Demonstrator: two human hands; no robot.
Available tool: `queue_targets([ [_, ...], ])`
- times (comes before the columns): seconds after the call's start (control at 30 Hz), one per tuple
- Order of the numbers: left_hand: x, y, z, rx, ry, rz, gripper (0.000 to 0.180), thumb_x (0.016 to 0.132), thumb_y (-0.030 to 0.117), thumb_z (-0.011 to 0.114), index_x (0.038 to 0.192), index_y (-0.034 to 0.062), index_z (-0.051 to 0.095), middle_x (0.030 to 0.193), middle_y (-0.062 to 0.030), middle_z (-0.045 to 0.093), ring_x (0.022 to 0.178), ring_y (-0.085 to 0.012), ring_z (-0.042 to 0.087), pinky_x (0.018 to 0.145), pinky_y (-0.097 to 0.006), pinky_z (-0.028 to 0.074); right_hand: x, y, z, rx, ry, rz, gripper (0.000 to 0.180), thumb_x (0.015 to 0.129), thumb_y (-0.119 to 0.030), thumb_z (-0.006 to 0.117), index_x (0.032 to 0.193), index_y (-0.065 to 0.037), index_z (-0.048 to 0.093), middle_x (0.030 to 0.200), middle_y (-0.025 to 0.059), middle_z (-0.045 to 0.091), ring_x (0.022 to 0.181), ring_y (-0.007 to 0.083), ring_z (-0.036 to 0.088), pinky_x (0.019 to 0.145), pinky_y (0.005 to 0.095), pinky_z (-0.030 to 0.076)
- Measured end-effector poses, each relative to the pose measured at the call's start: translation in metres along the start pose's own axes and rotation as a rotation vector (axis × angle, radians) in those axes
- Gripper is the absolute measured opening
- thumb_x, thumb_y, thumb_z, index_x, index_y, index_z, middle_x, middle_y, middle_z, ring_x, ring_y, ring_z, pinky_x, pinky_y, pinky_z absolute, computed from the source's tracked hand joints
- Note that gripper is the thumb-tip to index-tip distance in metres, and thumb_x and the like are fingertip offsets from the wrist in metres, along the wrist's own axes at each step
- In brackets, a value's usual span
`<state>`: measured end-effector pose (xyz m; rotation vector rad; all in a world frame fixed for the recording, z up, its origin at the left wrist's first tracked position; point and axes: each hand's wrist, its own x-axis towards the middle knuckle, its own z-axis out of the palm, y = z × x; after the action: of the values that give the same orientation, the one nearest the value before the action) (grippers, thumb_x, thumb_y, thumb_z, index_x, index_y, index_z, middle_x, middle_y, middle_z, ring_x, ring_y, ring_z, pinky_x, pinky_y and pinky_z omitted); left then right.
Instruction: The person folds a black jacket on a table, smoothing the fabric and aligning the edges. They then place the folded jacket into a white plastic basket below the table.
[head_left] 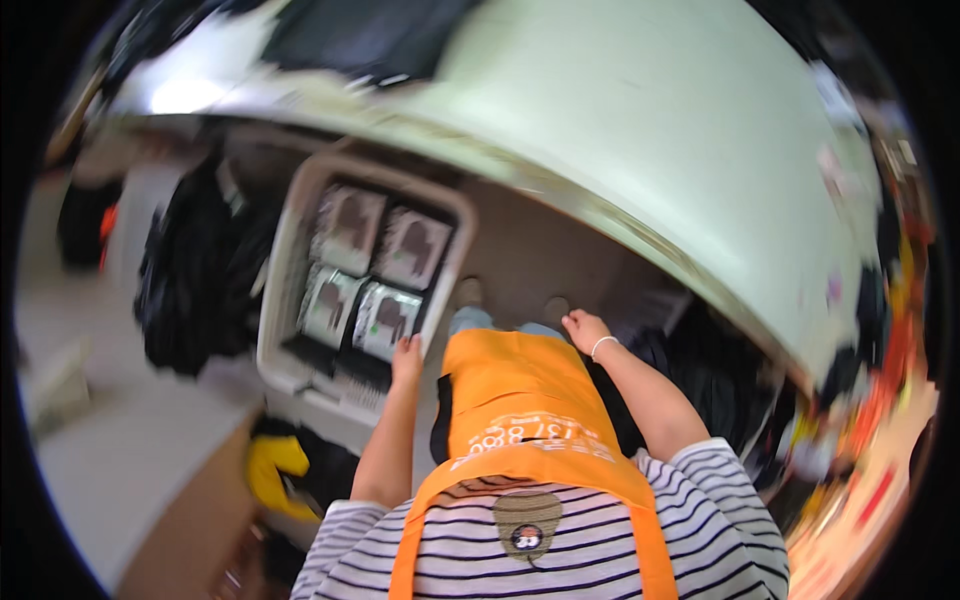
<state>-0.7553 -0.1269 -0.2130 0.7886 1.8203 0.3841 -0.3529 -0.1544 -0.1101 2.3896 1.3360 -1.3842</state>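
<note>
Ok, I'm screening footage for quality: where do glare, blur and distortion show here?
In the head view, glare whitens the pale table at upper left; its edge bows and the corners go black; orange and red things at the right rim smear; silvery packets by the left hand look soft; the orange apron is comparatively clear.

Packets (412, 248) lie in a crate (284, 270), with a bundle (195, 275) to its left and a table (650, 100) before it.
</note>
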Motion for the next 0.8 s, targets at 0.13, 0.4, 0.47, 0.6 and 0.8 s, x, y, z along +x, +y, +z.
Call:
queue_targets([
  [0.13,0.052,0.045,0.058,0.091,-0.168,0.017,0.047,0.091,0.03,0.059,0.124,-0.0026,0.05,0.113,-0.0122,0.06,0.102,-0.0197,0.056,0.089,-0.031,0.044,-0.045,0.161,0.007,0.149,0.008,0.355,0.041,0.092,-0.038,0.051,0.107,-0.001,0.062,0.11,0.0204,0.063,0.105,0.0364,0.059,0.091,0.0421,0.046],
  [0.4,-0.026,0.232,0.249,0.739,0.022,1.152,0.06,0.086,0.021,0.065,0.136,0.0011,0.04,0.135,-0.0246,0.042,0.124,-0.0383,0.042,0.103,-0.043,0.035,-0.163,0.346,0.112,0.83,0.577,0.752,0.031,0.091,-0.032,0.056,0.101,-0.003,0.064,0.086,0.0113,0.068,0.081,0.022,0.066,0.074,0.0341,0.051],
  [0.47,-0.093,0.259,0.322,0.756,0.008,1.394,0.065,0.085,0.022,0.066,0.139,0.0017,0.036,0.14,-0.0265,0.034,0.128,-0.0405,0.035,0.105,-0.044,0.033,-0.196,0.403,0.144,0.858,0.688,0.854,0.033,0.09,-0.032,0.058,0.102,-0.002,0.063,0.083,0.0101,0.068,0.073,0.0177,0.067,0.071,0.0322,0.051],
  [0.6,-0.17,0.241,0.427,0.77,-0.048,1.336,0.071,0.085,0.023,0.066,0.143,0.0033,0.029,0.146,-0.0264,0.024,0.133,-0.0411,0.027,0.107,-0.046,0.031,-0.235,0.554,0.212,1.302,1.022,1.101,0.032,0.089,-0.033,0.058,0.099,-0.003,0.064,0.071,0.0084,0.063,0.053,0.018,0.061,0.047,0.0307,0.047],
  [0.8,-0.283,0.194,0.492,0.985,-0.314,1.377,0.072,0.086,0.02,0.063,0.147,0.0093,0.025,0.148,-0.0244,0.022,0.134,-0.0414,0.027,0.107,-0.046,0.029,-0.341,0.773,0.212,1.477,1.795,1.735,0.073,0.08,-0.044,0.069,0.126,0.006,0.043,0.11,0.0272,0.06,0.092,0.0359,0.063,0.074,0.0417,0.053],
])
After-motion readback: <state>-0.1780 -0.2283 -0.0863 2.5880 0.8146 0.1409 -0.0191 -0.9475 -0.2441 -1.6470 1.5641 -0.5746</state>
